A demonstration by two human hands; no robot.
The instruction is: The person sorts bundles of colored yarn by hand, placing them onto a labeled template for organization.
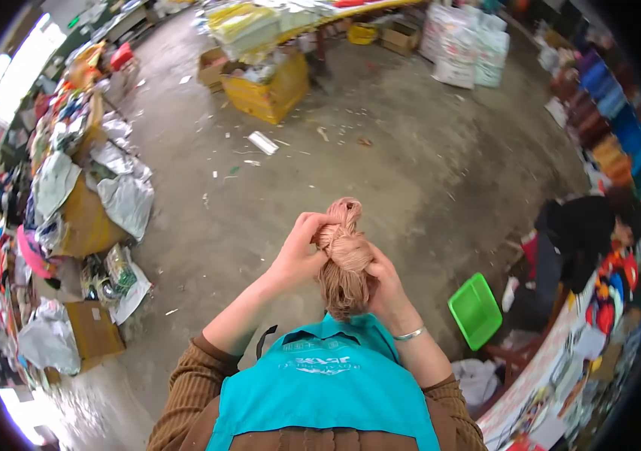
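A twisted skein of pinkish-tan yarn (347, 250) is held up in front of the person's chest, over the bare concrete floor (215, 195) and just above the top edge of a teal apron (328, 383) at 6 o'clock. The strands wind into a knot-like bulge at the middle, with a small loop at 12 o'clock and a looser, darker end at 6 o'clock; whether that end touches the apron I cannot tell. The left hand (299, 249), at 9 o'clock of the skein, has its thumb and bent forefinger closed on the upper part. The right hand (386, 284), at 4 o'clock, grips the lower side, its fingertips partly hidden by the yarn; a silver-coloured bracelet (410, 334) circles that wrist. Brown ribbed sleeves (198, 379) are pushed up both forearms. Farther from the skein, a green plastic tray (476, 312) sits at 4 o'clock, near a person in dark clothing (572, 237) at 3 o'clock. White sacks (456, 45) stand at 1 o'clock, a yellow-taped carton (271, 90) at 11 o'clock, and a cardboard box (93, 214) beside silvery plastic bags (125, 201) at 9 o'clock.
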